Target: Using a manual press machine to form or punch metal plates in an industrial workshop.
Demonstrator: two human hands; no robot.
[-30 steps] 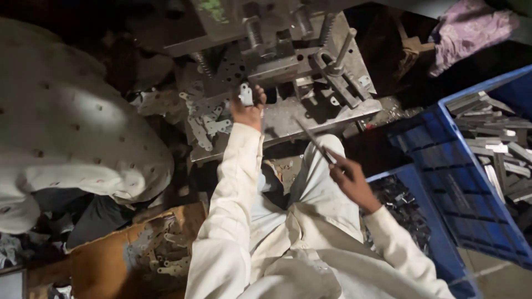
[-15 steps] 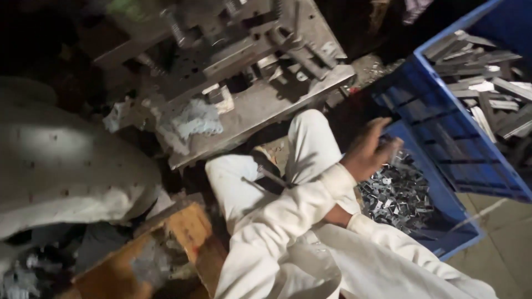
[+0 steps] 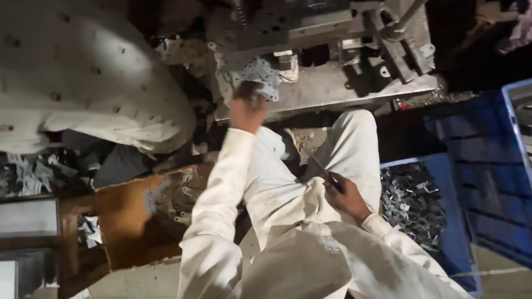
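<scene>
My left hand [image 3: 246, 109] reaches forward to a heap of small flat metal pieces [image 3: 256, 73] on the steel bed [image 3: 332, 88] of a press machine [image 3: 332, 27]. Its fingers curl down onto the heap's near edge. My right hand [image 3: 348, 198] rests on my right thigh and grips a thin dark metal rod [image 3: 317, 166] that points up and left between my knees. I am seated in white clothes.
A blue crate [image 3: 443, 166] of small stamped metal parts [image 3: 413, 202] stands at my right, a larger blue crate [image 3: 493, 182] beyond it. A big white spotted sack [image 3: 83, 77] fills the left. A brown tray [image 3: 127, 227] with loose parts lies below it.
My left hand has left the press die, dropped back toward my lap, then reached out to the heap of pieces. My right hand came back from the blue crate to my thigh, still holding the rod.
</scene>
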